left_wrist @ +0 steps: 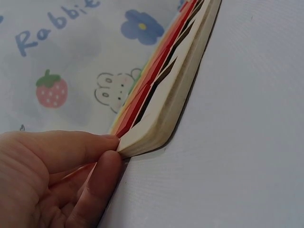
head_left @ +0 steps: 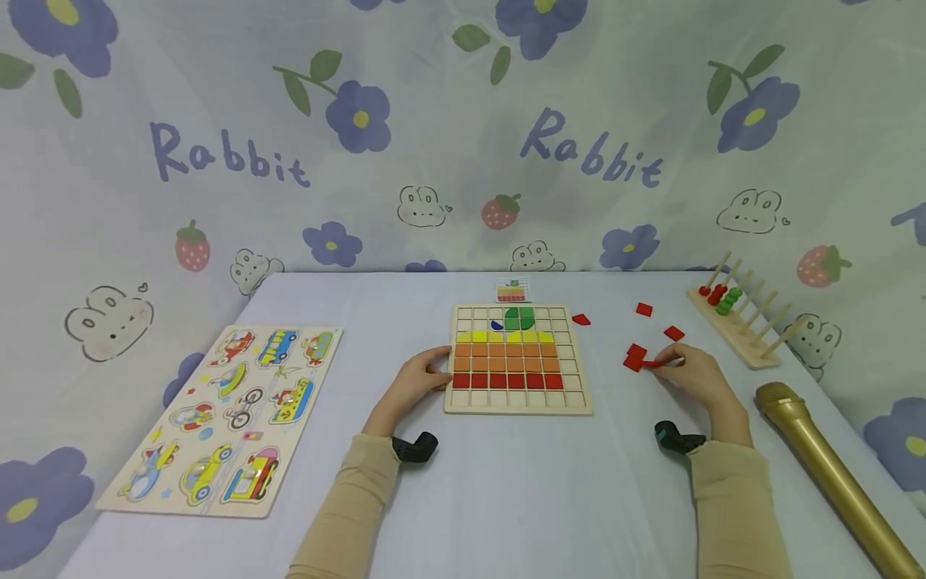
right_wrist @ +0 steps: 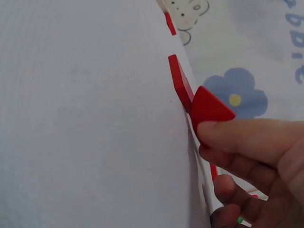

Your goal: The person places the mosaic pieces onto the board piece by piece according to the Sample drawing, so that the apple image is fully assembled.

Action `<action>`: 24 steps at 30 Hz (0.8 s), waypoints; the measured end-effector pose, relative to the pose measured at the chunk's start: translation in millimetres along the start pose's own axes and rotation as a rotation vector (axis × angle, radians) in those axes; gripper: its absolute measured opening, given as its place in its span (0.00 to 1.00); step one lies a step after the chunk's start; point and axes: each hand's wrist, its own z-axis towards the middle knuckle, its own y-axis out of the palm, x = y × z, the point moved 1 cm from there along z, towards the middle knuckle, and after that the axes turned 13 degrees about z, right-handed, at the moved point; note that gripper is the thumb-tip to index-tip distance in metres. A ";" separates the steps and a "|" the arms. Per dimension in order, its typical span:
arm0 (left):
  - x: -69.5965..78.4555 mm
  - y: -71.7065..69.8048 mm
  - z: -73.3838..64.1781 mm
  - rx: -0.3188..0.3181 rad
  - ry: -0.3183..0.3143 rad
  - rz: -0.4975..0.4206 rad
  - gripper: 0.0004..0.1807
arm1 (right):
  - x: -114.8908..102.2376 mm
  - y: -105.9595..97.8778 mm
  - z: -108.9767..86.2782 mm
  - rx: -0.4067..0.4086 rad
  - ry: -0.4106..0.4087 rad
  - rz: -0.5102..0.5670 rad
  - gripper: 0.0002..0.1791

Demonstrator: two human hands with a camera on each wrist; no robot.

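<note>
In the head view my left hand [head_left: 418, 381] is at the left edge of a wooden grid board [head_left: 579, 394]. The left wrist view shows its thumb and fingers holding the board's edge by a corner. Rows of red [head_left: 506, 381], orange [head_left: 506, 358] and yellow tiles fill part of the grid, with green pieces [head_left: 519, 318] and a small blue piece [head_left: 497, 326] above them. Right of the board, my right hand [head_left: 690, 374] pinches a red quarter-circle piece [right_wrist: 209, 107] between thumb and finger. Close beside it lie red tiles [head_left: 635, 357].
More red pieces lie loose: one [head_left: 581, 319] by the board, others [head_left: 644, 309] farther right. A picture card [head_left: 512, 291] lies behind the board. A vehicle puzzle [head_left: 231, 418] is at left; a bead peg stand [head_left: 745, 342] and gold microphone [head_left: 832, 466] are at right.
</note>
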 end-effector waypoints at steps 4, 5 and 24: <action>-0.3 2.6 1.7 -0.006 0.005 -0.014 0.31 | -17.8 6.2 -0.9 -0.011 -0.016 0.063 0.20; 0.0 3.4 2.3 -0.009 0.009 -0.016 0.31 | -25.9 10.7 -0.9 -0.022 -0.034 0.086 0.20; -1.3 0.5 1.7 0.001 0.027 -0.014 0.31 | -166.8 202.6 -5.3 -0.373 -0.028 0.367 0.03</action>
